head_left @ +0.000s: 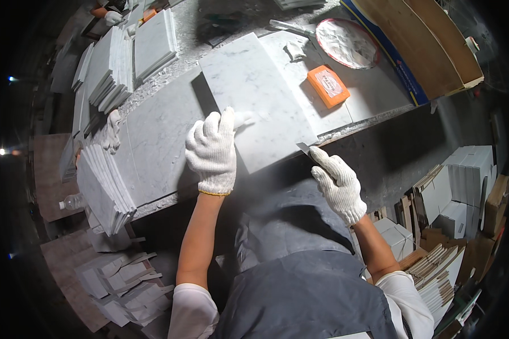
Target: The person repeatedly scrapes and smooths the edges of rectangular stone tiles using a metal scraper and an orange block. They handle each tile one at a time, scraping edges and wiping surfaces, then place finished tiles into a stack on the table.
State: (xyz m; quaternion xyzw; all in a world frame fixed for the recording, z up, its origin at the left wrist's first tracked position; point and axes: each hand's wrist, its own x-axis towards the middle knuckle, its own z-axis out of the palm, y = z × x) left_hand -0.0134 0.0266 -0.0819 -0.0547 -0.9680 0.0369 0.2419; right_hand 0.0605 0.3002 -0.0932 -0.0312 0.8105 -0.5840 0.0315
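Observation:
A pale grey-veined marble tile (266,107) lies at a slant across the workbench, its near corner reaching past the front edge. My left hand (212,150), in a white knitted glove, is over the tile's left side. Its fingers are slightly bent and apart, and the thumb stretches onto the polished face. I see nothing held in it. My right hand (339,183), gloved alike, is closed around a small flat-bladed scraper (303,148). The blade's tip is by the tile's near right corner; whether it touches the edge I cannot tell.
An orange box (328,86) and a red-rimmed dish of white paste (348,43) are on the bench's right, before an open cardboard box (418,45). Tile stacks (104,189) line the left. Another gloved hand (113,18) shows at far left. Boxes (464,181) stand below right.

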